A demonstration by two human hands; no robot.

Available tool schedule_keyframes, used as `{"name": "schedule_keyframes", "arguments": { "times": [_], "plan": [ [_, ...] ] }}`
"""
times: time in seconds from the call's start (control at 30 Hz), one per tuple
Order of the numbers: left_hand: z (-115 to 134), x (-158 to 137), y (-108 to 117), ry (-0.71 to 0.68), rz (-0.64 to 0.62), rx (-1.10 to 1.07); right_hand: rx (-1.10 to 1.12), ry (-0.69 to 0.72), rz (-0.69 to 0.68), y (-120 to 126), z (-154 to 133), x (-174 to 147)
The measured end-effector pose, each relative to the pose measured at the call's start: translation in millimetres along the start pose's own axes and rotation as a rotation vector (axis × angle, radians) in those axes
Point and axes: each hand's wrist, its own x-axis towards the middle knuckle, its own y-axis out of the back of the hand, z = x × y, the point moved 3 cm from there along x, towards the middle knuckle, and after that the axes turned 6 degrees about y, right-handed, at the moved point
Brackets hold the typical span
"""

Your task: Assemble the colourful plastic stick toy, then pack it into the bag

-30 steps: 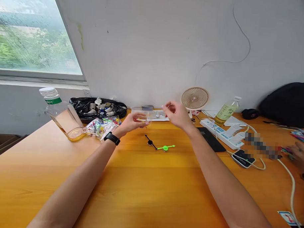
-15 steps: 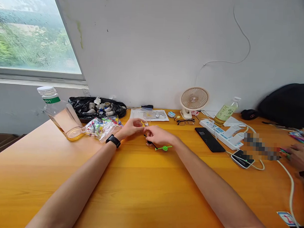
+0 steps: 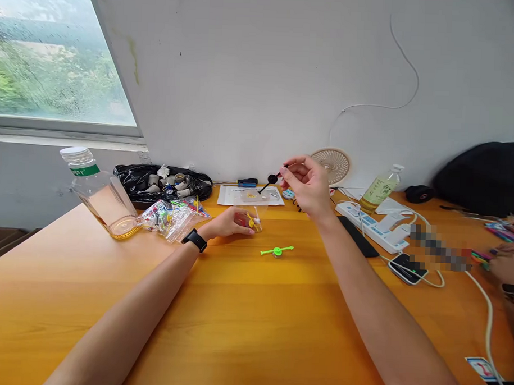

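Observation:
My right hand is raised above the table, pinching one end of a black spinner arrow with a round hub. Low over the table, my left hand has its fingers curled around clear plastic with small yellow and white pieces at it. Whether that plastic is a bag or a cup I cannot tell. A bright green spinner arrow lies on the table in front of my hands, touched by neither. Left of my left wrist sits a clear zip bag of colourful small parts.
A large tilted-looking bottle stands at the left, before a black plastic bag of scraps. Behind my right hand are a fan and a power strip. Another person's hand is at the far right.
My right hand has lifted up and away from my left, taking the black spinner arrow with it. The left hand stays low by the plastic; the green arrow now lies uncovered.

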Motion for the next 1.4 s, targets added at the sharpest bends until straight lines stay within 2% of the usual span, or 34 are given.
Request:
{"name": "schedule_keyframes", "arguments": {
  "times": [0.13, 0.3, 0.4, 0.53, 0.7, 0.83, 1.03, 1.2, 1.4],
  "plan": [
    [15, -5, -1, -0.026, -0.02, 0.026, -0.104, 0.008, -0.143, -9, 8, -8],
    [50, -17, 23, -0.079, 0.095, -0.045, -0.322, 0.026, -0.313, -21, 14, -16],
    [71, -24, 42, -0.116, 0.283, -0.014, -0.35, 0.035, -0.338, -23, 14, -18],
    [87, -29, 48, -0.153, 0.358, 0.1, -0.292, 0.023, -0.324, -24, 10, -18],
    [95, -28, 43, -0.235, 0.414, 0.29, -0.278, 0.049, -0.338, -27, -1, -19],
    [98, -29, 41, -0.267, 0.435, 0.387, -0.255, 0.058, -0.284, -24, -7, -18],
    [101, -30, 40, -0.251, 0.396, 0.354, -0.25, -0.05, -0.506, -34, 3, -24],
    [103, -30, 38, -0.258, 0.348, 0.311, -0.168, -0.162, -0.522, -48, 12, -32],
    [103, -30, 40, -0.255, 0.377, 0.367, -0.314, -0.145, -0.604, -50, 9, -34]
  ]
}}
